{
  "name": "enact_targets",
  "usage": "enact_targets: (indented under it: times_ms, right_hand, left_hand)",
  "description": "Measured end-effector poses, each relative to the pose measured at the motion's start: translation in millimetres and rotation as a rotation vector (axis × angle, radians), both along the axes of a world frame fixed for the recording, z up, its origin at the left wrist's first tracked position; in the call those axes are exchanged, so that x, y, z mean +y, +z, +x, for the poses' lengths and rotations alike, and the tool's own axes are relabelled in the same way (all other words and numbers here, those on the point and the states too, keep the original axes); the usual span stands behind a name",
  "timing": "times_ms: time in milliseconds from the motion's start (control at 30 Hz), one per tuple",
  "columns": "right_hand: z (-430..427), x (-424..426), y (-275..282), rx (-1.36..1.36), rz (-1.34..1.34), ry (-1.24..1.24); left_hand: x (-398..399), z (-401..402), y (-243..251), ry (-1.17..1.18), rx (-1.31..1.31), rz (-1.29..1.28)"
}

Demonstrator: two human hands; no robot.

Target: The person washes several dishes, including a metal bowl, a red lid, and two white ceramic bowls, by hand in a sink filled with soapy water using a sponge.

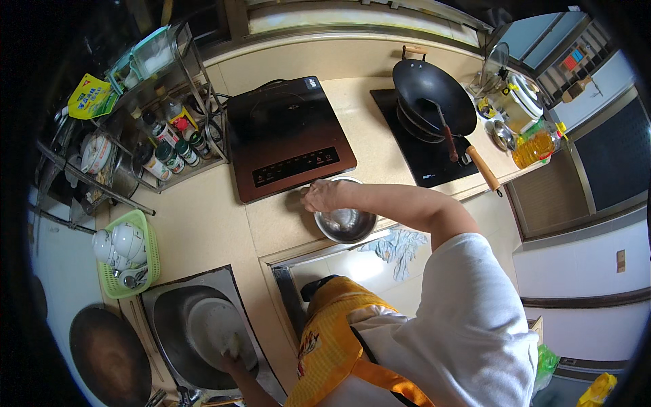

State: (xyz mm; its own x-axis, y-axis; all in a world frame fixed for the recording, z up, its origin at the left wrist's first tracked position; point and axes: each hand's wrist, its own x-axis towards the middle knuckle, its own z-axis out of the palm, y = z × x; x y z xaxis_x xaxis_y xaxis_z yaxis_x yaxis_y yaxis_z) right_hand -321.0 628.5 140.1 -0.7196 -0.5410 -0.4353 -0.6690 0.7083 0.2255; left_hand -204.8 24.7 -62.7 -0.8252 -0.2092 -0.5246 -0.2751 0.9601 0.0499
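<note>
A round metal bowl (356, 231) sits at the counter's front edge, below the induction cooktop. Curled over its left rim is my right hand (323, 196), with the fingertips partly hidden. My left hand (231, 358) reaches into the metal sink (168, 325), at the lower edge of a white round basin (208, 320). A small yellowish thing lies or is held near those fingers; blur hides whether they grip it or the basin.
A portable induction cooktop (290, 137) lies ahead. A black wok (432, 91) with a ladle rests on the right cooktop (432, 168), its wooden handle sticking out. At left stand a seasoning rack (196, 173), a green basket (155, 244) of bowls and a round dark pan (109, 356).
</note>
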Motion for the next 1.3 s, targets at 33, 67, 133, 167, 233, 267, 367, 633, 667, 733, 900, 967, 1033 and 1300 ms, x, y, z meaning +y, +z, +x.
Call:
enact_targets:
  times_ms: [33,67,133,167,233,267,367,633,667,733,900,967,1033,1300]
  right_hand:
    - [0,-1,5,0.047,-0.063,-0.048]
    - [-2,-2,12,0.058,-0.231,0.0]
    - [-13,-39,60,0.179,-0.242,0.072]
    - [-13,-43,67,0.286,-0.273,0.152]
    - [-14,-48,78,0.302,-0.446,0.122]
    - [-18,-54,83,0.323,-0.619,0.101]
    - [-46,-105,73,0.059,-0.672,-0.144]
    - [-56,-276,24,-0.844,-1.273,-0.523]
    - [-55,-297,12,-0.829,-1.258,-0.425]
    - [-45,-327,-8,-0.95,-1.233,-0.515]
    - [-17,-389,-42,-1.39,-1.14,-0.941]
    - [-15,-400,-67,-1.42,-1.154,-0.87]
    - [-10,-415,-71,-1.376,-1.024,-0.964]
    - [-2,-419,-81,-1.87,-0.958,-0.98]
  left_hand:
    - [-2,2,-3,0.003,0.004,-0.003]
    - [-5,3,-5,0.004,0.007,-0.007]
    - [-25,20,-12,0.062,0.035,-0.027]
    - [-21,19,-8,0.258,0.064,0.131]
    - [16,13,5,1.131,0.338,0.905]
    - [32,12,18,1.27,0.428,1.042]
    - [39,11,52,1.342,0.509,0.953]
    - [52,39,158,0.903,1.095,1.192]
    - [45,44,167,0.915,1.129,1.231]
    - [79,28,217,1.071,1.149,1.351]
    - [94,28,232,0.856,1.248,1.133]
    - [104,11,218,0.823,1.191,1.229]
    - [106,13,204,0.819,0.847,1.142]
    - [68,0,142,-0.193,0.69,-0.003]
